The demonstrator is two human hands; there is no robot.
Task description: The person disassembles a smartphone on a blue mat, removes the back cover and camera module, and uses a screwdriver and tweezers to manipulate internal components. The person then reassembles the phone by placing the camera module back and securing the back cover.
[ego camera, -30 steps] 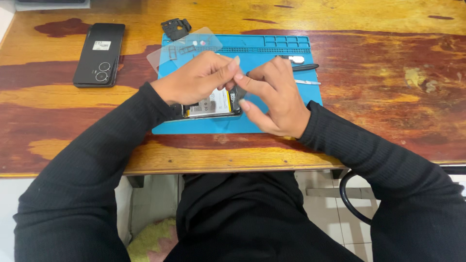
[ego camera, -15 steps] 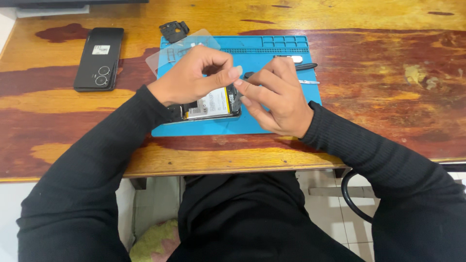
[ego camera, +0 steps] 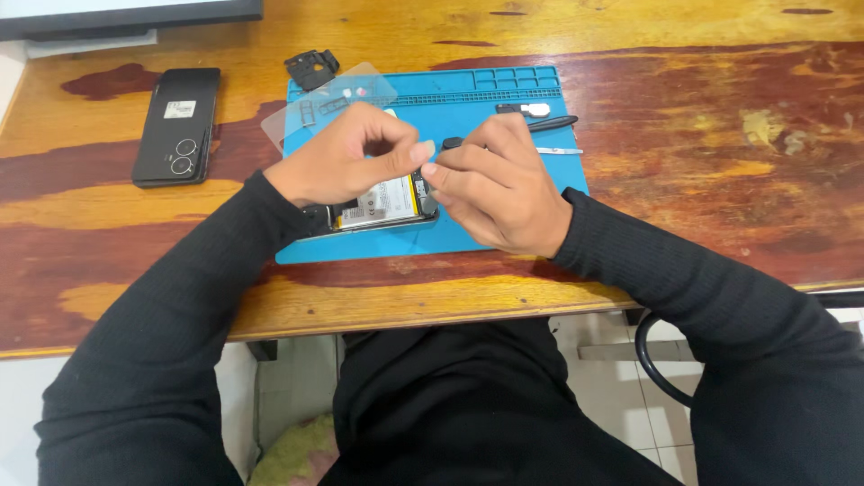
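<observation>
At nine o'clock we see a black smartphone lying camera-side up (ego camera: 176, 126) on the worn wooden table (ego camera: 720, 108). At eleven o'clock lies a small black plastic part (ego camera: 311, 68).

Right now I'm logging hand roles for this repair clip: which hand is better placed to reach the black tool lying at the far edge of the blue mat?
Right, probably. The right hand lies just below the black tool, while the left hand sits farther off over the opened phone.

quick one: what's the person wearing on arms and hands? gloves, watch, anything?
Both arms are in long black sleeves of a finely ribbed knit, reaching to the wrists. The left hand and right hand are bare: no gloves. No watch or rings show. No cables or markings on the sleeves.
</observation>
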